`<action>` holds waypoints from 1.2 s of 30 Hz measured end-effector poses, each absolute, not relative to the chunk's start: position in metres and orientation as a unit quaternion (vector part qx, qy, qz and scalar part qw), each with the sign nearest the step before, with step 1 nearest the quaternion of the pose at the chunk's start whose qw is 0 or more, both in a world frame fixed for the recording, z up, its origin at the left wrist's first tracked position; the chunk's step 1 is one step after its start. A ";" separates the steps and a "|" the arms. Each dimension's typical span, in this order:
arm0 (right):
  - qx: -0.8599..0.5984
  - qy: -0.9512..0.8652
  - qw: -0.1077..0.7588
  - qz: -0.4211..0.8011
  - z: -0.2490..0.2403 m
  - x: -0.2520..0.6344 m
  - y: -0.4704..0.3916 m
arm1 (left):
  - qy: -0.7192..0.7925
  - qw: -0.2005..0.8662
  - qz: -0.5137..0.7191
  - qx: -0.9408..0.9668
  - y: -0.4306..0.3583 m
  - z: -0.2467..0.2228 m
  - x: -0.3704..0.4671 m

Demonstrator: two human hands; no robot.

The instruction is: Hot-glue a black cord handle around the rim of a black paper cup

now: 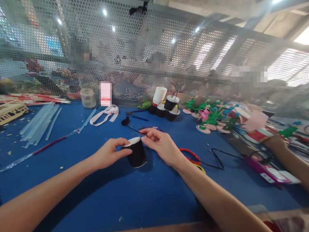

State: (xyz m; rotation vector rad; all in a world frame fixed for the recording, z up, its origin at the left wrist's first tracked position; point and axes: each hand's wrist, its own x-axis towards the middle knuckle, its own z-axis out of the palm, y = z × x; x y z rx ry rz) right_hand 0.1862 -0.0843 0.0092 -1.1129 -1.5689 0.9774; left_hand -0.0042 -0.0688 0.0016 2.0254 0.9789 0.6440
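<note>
Over the blue table, my left hand (pixel 109 153) grips a small paper cup (pixel 137 154) wrapped in black, thumb outside and fingers at its white rim. The cup is slightly tilted. My right hand (pixel 158 141) pinches a thin black cord (pixel 133 129) against the far right side of the rim. The cord's other end runs up and left to a dark fuzzy clump (pixel 125 121) on the table. Whether the cord is fixed to the cup, I cannot tell. Red-handled scissors (pixel 190 154) lie partly behind my right wrist.
Finished-looking black cups (pixel 171 102) with wire handles and stacked white cups (pixel 159 95) stand at the back. Translucent glue sticks (pixel 40 124), a white ribbon (pixel 100 117) and a jar (pixel 88 97) are left. Right: green figures (pixel 209 117), a purple power strip (pixel 263 170), another person's arm (pixel 277 145).
</note>
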 end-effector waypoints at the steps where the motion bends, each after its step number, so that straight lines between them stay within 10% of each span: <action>1: -0.452 -0.639 0.475 0.402 0.008 0.187 -0.085 | 0.377 0.410 0.247 0.793 -0.069 0.002 -0.004; 12: -0.442 -0.603 0.459 0.480 -0.004 0.193 -0.088 | 0.304 0.509 0.221 0.774 -0.064 -0.007 -0.004; 36: -0.458 -0.657 0.461 0.383 -0.009 0.181 -0.097 | 0.346 0.363 0.288 0.816 -0.074 0.001 0.004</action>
